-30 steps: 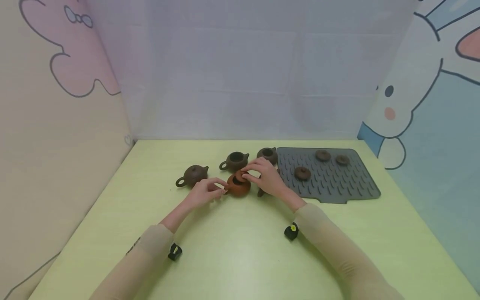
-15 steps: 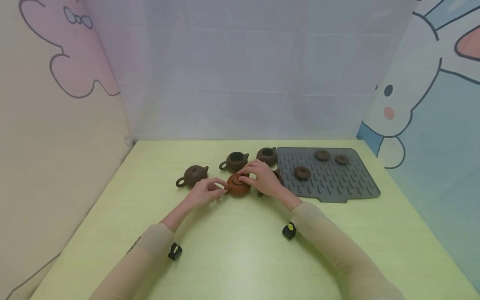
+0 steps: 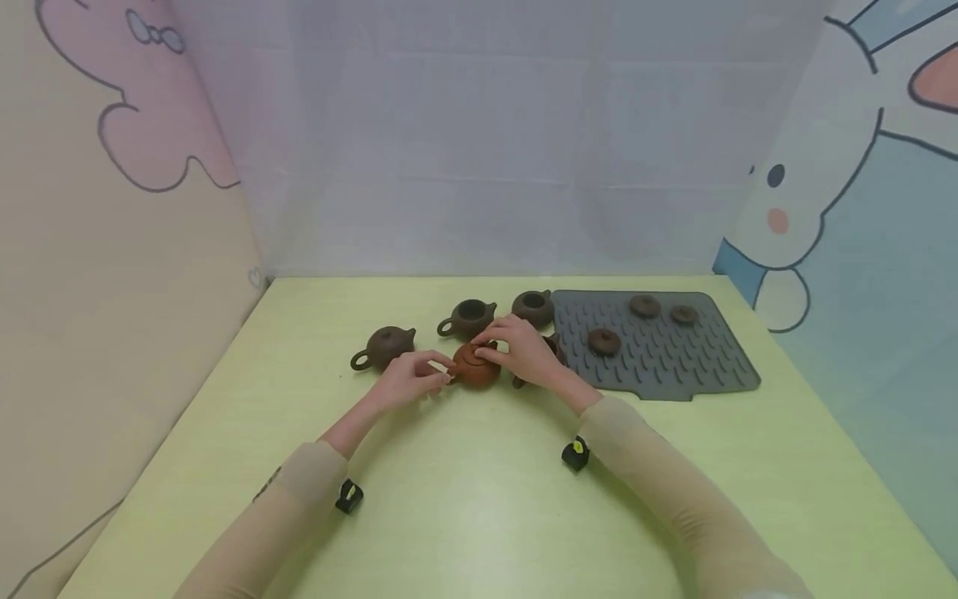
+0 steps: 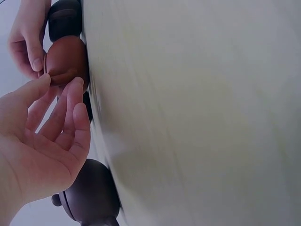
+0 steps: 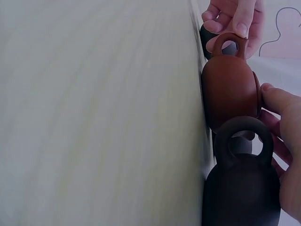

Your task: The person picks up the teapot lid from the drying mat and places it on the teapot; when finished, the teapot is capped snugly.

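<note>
- Left hand (image 3: 407,382): grip pinching handle (image 5: 217,46) of red-brown teapot (image 3: 477,372)
- Right hand (image 3: 525,353): grip pinching its lid (image 5: 257,92), on pot
- Dark teapots (image 3: 387,349) nearby on worktop (image 3: 464,491)
- Dark lids (image 3: 604,343) on grey mat (image 3: 662,370)

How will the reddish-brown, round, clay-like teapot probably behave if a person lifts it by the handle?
The teapot is probably stiff and might chip if knocked, since its body looks like hard pottery. Its lid shows a seam, so it may slide off if tilted. Its loop handle sticks out from one side, so the body could tip when lifted.
</note>
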The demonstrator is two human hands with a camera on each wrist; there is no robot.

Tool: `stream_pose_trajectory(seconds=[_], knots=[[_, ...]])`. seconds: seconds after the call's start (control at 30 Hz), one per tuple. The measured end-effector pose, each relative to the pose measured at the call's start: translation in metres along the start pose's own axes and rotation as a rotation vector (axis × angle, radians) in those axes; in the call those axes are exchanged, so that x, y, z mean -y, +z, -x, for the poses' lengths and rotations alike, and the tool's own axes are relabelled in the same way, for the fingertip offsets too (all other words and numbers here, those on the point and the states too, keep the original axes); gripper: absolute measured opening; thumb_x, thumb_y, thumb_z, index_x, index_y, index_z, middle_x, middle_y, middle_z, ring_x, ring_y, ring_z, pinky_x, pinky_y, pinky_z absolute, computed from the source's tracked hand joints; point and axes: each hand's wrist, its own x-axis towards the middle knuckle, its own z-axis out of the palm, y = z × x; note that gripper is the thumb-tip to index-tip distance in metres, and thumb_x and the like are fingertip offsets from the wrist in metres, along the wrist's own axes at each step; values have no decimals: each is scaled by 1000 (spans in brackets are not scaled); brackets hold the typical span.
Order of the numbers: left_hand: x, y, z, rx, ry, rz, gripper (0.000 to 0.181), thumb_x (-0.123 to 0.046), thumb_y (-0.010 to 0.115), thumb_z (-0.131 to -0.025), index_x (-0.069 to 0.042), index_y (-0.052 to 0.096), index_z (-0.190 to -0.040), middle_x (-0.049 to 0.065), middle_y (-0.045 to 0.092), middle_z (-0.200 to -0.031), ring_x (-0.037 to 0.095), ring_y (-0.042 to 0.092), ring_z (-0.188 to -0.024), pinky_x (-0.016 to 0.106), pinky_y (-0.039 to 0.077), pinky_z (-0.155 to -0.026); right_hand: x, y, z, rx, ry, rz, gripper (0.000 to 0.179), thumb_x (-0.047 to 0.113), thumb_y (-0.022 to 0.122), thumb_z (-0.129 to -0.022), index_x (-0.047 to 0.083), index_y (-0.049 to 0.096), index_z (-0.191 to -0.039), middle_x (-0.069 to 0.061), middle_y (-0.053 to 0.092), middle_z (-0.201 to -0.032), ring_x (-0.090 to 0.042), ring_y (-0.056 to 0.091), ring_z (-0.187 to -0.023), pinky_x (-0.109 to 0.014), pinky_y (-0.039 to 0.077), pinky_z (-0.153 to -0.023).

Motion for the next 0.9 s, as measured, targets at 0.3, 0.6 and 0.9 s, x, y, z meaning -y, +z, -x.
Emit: stream_pose_trajectory(seconds=[0.3, 0.6, 0.9], knots=[[-1, 0, 2, 1, -5, -3, 25, -22, 67, -94, -16, 70, -118, 10, 78, -94, 15, 71, -75, 29, 55, -66, 1, -1, 0, 34, 17, 18, 20, 25, 72, -91, 16, 76, -108, -2, 73, -102, -19, 62, -94, -36, 49, -83], [-2, 1, 0, -5, -2, -10, 24, -24, 68, -94, -16, 70, -117, 11, 78, -92, 15, 71, -76, 27, 54, -66, 0, -1, 2, 20, 5, 56, 20, 27, 72, -91, 17, 76, -108, -1, 73, -101, -19, 62, -93, -37, 49, -84], [-3, 2, 2, -16, -9, -4, 23, -23, 68, -94, -18, 71, -116, 10, 77, -97, 17, 71, -77, 27, 54, -66, -2, -6, 5, -27, -33, 55, 22, 26, 73, -90, 16, 75, -110, -2, 73, -102, -20, 62, -96, -39, 49, -85]])
